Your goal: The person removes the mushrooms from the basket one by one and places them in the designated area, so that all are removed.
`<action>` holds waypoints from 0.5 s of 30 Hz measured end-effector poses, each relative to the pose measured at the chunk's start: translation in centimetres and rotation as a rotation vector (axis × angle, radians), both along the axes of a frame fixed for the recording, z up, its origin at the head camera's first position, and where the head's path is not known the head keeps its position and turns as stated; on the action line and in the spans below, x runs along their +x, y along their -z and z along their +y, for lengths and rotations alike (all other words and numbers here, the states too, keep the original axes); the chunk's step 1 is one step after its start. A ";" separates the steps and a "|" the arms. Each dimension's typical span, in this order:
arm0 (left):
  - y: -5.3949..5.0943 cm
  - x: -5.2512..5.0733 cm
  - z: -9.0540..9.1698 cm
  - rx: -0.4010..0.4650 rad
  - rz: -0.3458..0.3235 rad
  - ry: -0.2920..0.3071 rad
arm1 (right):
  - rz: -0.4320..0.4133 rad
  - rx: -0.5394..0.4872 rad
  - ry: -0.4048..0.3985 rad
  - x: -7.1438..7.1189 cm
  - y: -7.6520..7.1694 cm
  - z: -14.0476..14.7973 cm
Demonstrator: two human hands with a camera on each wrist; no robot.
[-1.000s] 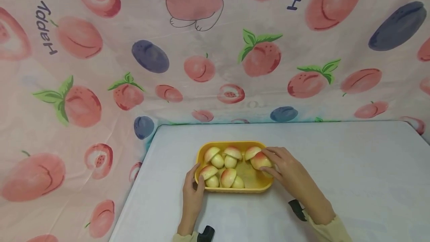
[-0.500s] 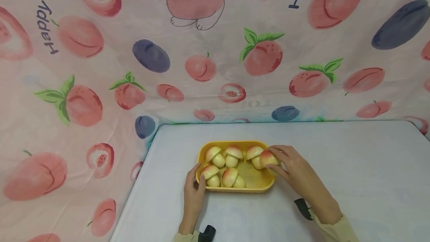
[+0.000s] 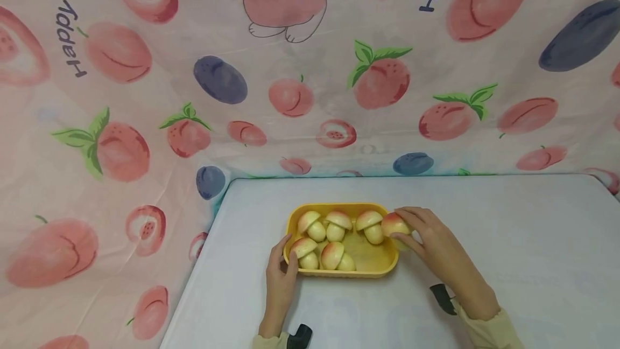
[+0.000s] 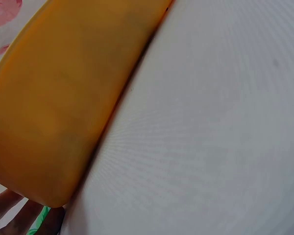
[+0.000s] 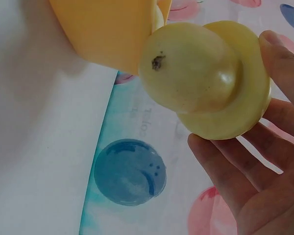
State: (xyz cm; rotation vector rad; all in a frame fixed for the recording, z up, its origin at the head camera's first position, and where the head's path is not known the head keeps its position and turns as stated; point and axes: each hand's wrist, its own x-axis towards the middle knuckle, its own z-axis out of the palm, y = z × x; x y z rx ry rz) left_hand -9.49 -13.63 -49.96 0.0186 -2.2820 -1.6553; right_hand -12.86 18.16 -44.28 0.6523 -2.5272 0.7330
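My right hand [image 3: 433, 236] grips a toy mushroom [image 3: 394, 224] by its red-tinged cap, at the right rim of a yellow tray [image 3: 368, 263]. The right wrist view shows that mushroom [image 5: 186, 68] up close, its pale stem with a dark spot pointing left, fingers and thumb round the cap edge. Several like mushrooms lie in the tray, among them one at its upper right [image 3: 372, 226] and one at the lower middle [image 3: 336, 256]. My left hand [image 3: 282, 273] holds the tray's left end, thumb at the near rim. In the left wrist view only a few fingertips show under the tray [image 4: 63, 107].
The tray stands on a white table [image 3: 232, 263]. Behind and to the left hangs a pink fruit-print cloth [image 3: 310, 69], meeting the table's back edge. Black wrist straps [image 3: 299, 336] sit on both forearms.
My right hand has moved the gripped mushroom to the right, from above the tray's right part to over its right rim. The left hand keeps its hold on the tray.
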 end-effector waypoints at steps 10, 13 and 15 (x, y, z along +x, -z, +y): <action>0.0 0.1 0.0 -0.001 0.012 -0.002 | -0.019 -0.038 0.006 -0.3 0.4 0.7; 0.0 0.1 0.0 -0.001 0.014 0.003 | -0.029 -0.042 0.016 -0.4 0.6 1.0; 0.1 0.1 0.0 0.004 0.017 0.010 | -0.030 -0.044 0.021 -0.5 0.8 1.2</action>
